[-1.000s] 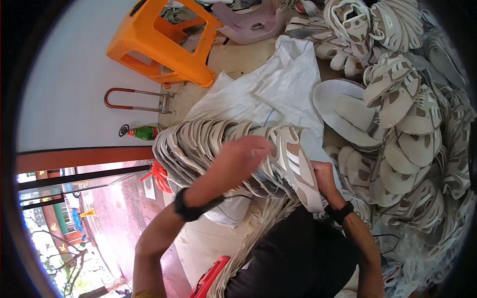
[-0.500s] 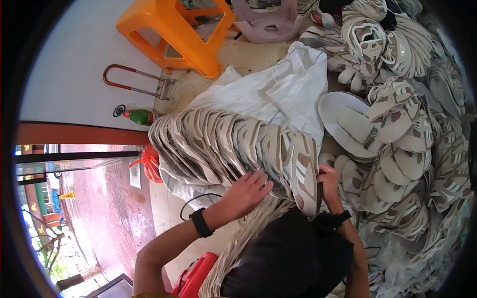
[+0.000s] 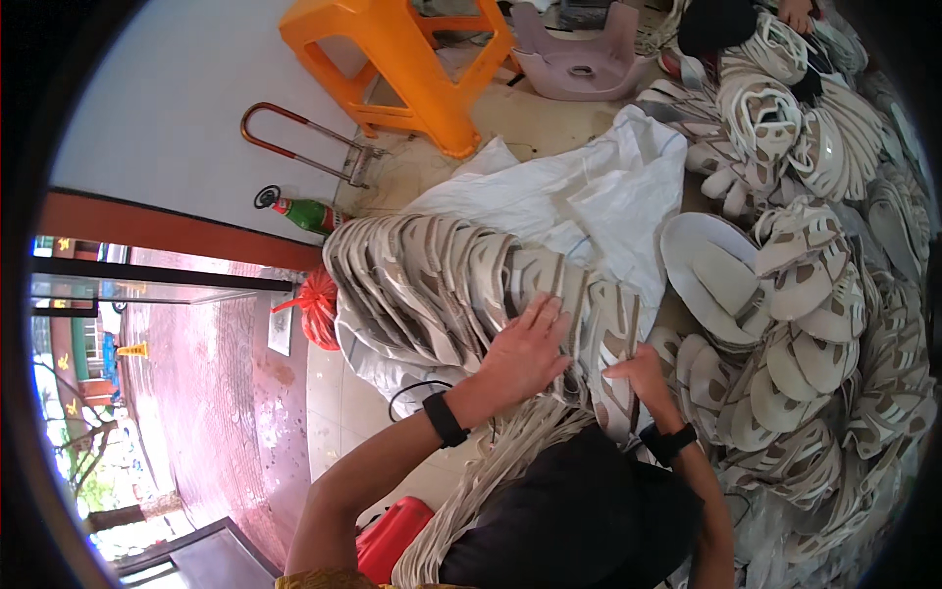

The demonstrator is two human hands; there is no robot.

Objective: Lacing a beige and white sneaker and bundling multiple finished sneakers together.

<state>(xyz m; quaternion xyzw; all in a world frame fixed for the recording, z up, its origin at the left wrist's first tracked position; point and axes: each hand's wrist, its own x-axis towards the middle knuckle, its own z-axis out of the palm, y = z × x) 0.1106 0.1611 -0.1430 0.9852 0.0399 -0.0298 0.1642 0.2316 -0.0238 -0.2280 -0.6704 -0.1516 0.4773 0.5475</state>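
Observation:
A long row of beige, white and brown shoe uppers (image 3: 432, 285), nested tightly one against another, lies in front of me. My left hand (image 3: 525, 353) rests on the row near its right part, fingers stretched out over the uppers. At the right end, my right hand (image 3: 643, 378) has its thumb over the edge of the last shoe upper (image 3: 615, 339) and its fingers bent beside it; some fingers are hidden. Pale cord-like strands (image 3: 491, 466) hang from below the row, next to the dark cloth on my lap (image 3: 569, 510).
White sacking (image 3: 589, 177) spreads beyond the row. Piles of similar uppers (image 3: 805, 363) crowd the right side. An orange stool (image 3: 392, 69), a green bottle (image 3: 309, 214) and a red bag (image 3: 319, 309) stand to the left. Another person's hand (image 3: 797, 14) shows at the top right.
My left hand has moved up and right onto the row's top. The right thumb now lies over the end upper. The whole view has shifted, and another person's hand has appeared.

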